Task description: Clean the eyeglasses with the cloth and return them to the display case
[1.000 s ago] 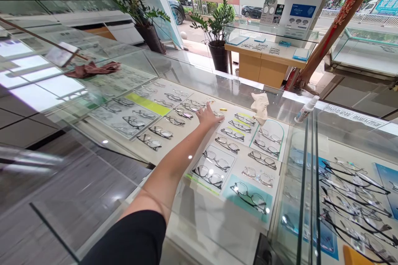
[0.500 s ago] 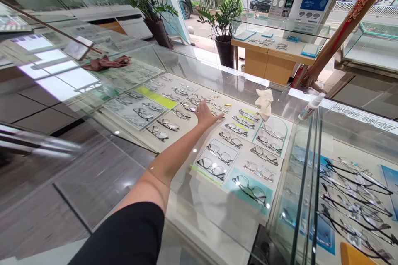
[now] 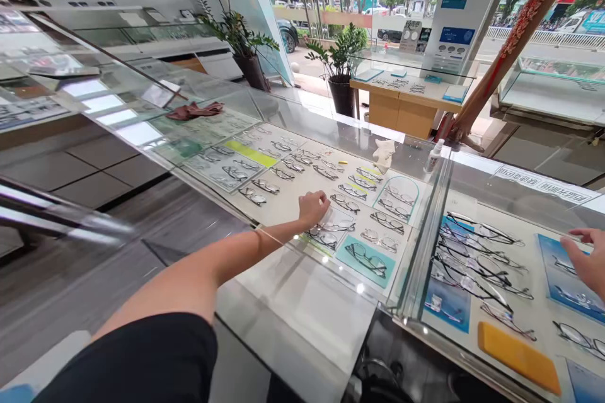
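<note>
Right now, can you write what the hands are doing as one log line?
left hand: fingers curled, among eyeglasses inside display case | right hand: open, over next case's glass | white cloth: on case top

Glass counter [image 3: 302, 302]: white cloth [image 3: 384, 154], spray bottle [image 3: 433, 156].

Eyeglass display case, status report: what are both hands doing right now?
Left hand curled beside clear-lensed thin-framed glasses inside the case. Right hand open above the neighbouring glass top. White crumpled cloth and spray bottle lie apart from both.

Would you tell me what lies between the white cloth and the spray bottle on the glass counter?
Head view: only bare glass counter top separates the white cloth from the spray bottle.
</note>
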{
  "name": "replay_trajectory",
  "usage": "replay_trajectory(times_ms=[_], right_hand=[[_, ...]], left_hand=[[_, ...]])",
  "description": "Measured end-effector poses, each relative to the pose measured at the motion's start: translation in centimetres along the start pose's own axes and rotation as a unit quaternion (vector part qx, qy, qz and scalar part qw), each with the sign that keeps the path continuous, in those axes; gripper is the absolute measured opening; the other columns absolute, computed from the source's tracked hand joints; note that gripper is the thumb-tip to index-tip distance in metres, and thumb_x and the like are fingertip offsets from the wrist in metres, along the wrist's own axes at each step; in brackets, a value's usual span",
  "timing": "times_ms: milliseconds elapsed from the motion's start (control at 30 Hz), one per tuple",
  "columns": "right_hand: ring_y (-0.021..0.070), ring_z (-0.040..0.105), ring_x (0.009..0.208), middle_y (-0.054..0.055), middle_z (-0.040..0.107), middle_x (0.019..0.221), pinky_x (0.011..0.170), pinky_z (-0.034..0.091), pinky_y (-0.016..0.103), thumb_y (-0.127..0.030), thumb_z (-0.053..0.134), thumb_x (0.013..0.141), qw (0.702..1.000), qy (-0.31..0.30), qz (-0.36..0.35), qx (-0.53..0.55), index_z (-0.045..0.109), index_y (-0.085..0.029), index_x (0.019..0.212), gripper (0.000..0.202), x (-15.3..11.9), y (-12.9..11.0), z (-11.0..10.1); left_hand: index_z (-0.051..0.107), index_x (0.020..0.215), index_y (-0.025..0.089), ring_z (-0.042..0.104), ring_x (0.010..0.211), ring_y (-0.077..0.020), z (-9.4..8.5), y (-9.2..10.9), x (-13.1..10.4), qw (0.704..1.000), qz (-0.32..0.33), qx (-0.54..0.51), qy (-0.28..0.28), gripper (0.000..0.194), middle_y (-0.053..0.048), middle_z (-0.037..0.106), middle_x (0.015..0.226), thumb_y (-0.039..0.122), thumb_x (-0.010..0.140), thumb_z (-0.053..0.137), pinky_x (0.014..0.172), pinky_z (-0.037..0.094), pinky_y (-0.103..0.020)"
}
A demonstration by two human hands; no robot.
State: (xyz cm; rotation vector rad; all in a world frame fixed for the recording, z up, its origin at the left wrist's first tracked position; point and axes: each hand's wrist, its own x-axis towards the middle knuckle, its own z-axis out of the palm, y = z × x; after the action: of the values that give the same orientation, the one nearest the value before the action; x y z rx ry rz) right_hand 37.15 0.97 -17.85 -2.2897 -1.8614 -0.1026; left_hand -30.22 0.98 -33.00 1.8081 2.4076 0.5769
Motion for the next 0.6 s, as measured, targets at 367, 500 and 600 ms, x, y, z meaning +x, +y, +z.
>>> replay_trajectory(times_ms=[367,500,600], right_hand=[[0.0355,0.049,0.119,0.026,0.059,0.12,0.1,0.039,0.046,-0.044,0.049,0.101,0.999,0.006,-0.036,0.016,0.071,-0.016,0.117,0.039,-1.8,-3.7,-2.2],[0.036,0.046,0.114,0.024,0.055,0.125,0.096,0.038,0.047,-0.054,0.058,0.092,0.997,0.054,-0.051,0.025,0.072,-0.02,0.11,0.041,-2.2,-3.5,-1.4],[0.0367,0.047,0.115,0.023,0.055,0.125,0.098,0.04,0.049,-0.054,0.058,0.09,0.997,0.048,-0.036,0.041,0.07,-0.021,0.112,0.042,-2.0,-3.5,-1.2]], left_hand=[[0.083,0.1,0.026,0.066,0.11,-0.029,-5.5,0.9,-3.3,0.958,0.209,0.103,-0.169,0.019,-0.008,0.076,0.102,0.042,0.091,0.077,0.099,0.043,-0.041],[0.086,0.108,0.026,0.064,0.117,-0.0325,-4.6,2.0,-2.7,0.941,0.241,0.141,-0.191,0.019,-0.013,0.075,0.111,0.034,0.092,0.078,0.099,0.041,-0.042],[0.087,0.105,0.027,0.063,0.117,-0.0322,-3.8,2.7,-1.9,0.93,0.259,0.161,-0.205,0.016,-0.012,0.076,0.112,0.034,0.093,0.079,0.1,0.039,-0.042]])
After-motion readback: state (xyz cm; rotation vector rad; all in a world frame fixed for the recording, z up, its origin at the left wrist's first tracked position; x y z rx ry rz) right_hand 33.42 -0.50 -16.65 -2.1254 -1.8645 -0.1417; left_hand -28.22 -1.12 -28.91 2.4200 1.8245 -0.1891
